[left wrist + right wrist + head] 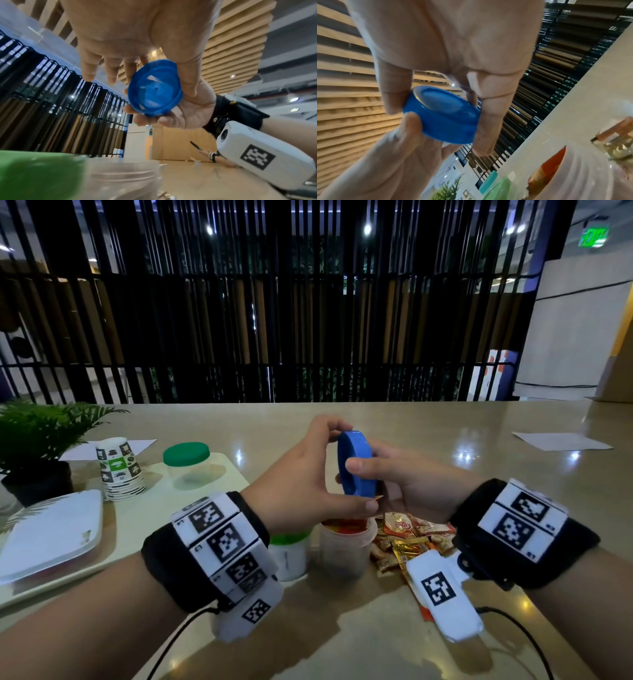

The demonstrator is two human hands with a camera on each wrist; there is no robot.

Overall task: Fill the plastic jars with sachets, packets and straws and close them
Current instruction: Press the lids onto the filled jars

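Both hands hold a blue lid (354, 463) on its edge, just above an open clear jar (346, 553) stuffed with orange and red sachets. My left hand (308, 474) pinches the lid from top to bottom between index finger and thumb. My right hand (400, 484) grips it from the right, thumb across the rim and fingers behind. In the left wrist view the lid's hollow underside (154, 92) faces the camera, over the jar's threaded rim (120, 175). In the right wrist view its top (443, 117) shows. Loose sachets (411, 539) are piled to the right of the jar.
A small white jar with a green lid (289, 556) stands touching the open jar's left side. On a pale tray (144, 525) at the left are a green-lidded clear jar (186, 465), stacked paper cups (120, 470) and a white plate (51, 532). A potted plant (34, 440) is at the far left, and a paper sheet (561, 440) at the far right.
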